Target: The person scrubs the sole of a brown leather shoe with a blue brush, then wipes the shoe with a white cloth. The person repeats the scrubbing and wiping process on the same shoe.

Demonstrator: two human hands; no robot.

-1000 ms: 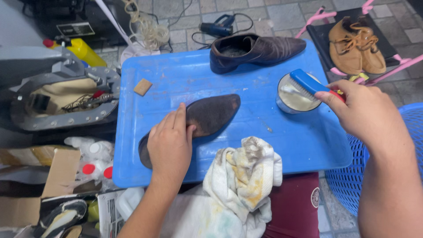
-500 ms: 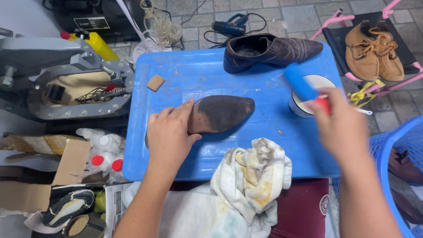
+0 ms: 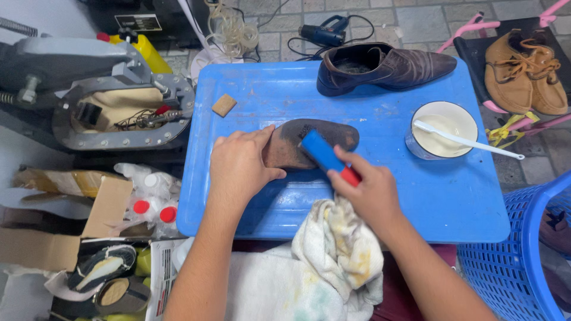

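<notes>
left hand flat, fingers spread, pinning sole on blue board. right hand gripping brush over sole. risk: sole slipping under brushing; paste smearing onto board, rag.

I saw a dark, matt, rough sole on the scuffed blue plastic table. The brush looked like smooth glossy plastic, the stained rag at the near edge was soft cloth, and the brown shoe at the far edge was creased leather.
</notes>
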